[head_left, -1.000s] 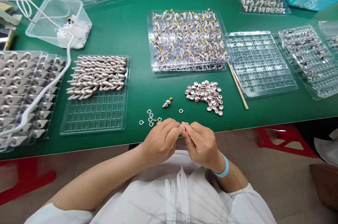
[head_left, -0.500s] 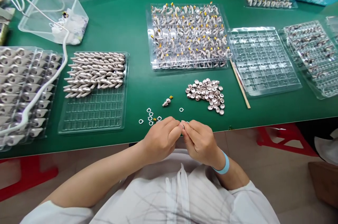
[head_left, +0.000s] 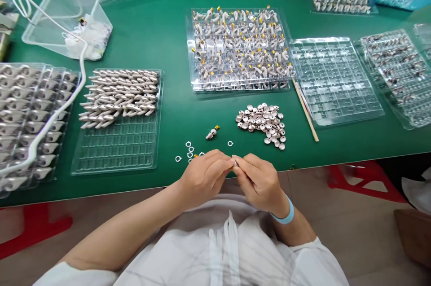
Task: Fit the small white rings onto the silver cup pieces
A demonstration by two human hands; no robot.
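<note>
My left hand (head_left: 204,177) and my right hand (head_left: 257,182) meet at the table's front edge, fingertips pinched together. Between them shows a sliver of a small metallic part (head_left: 235,164); fingers cover most of it, so its kind is unclear. Just beyond lies a small earbud-like piece (head_left: 211,134) with a yellow tab. A single white ring (head_left: 230,143) rests on the green table, and several more rings (head_left: 190,149) are scattered near my left hand. To the right is a pile of small round metallic caps (head_left: 261,121).
A clear tray (head_left: 114,151) partly filled with slim metallic shells stands left, beside a fuller tray (head_left: 32,117) crossed by a white cable (head_left: 50,120). Behind the caps sits a tray of yellow-tabbed pieces (head_left: 239,48). A wooden stick (head_left: 305,113) lies near another clear tray (head_left: 336,81).
Both hands stay pinched together at the same place, with a slight shift of the fingers around the small part. The view has tilted a little; the things on the table lie as before.
</note>
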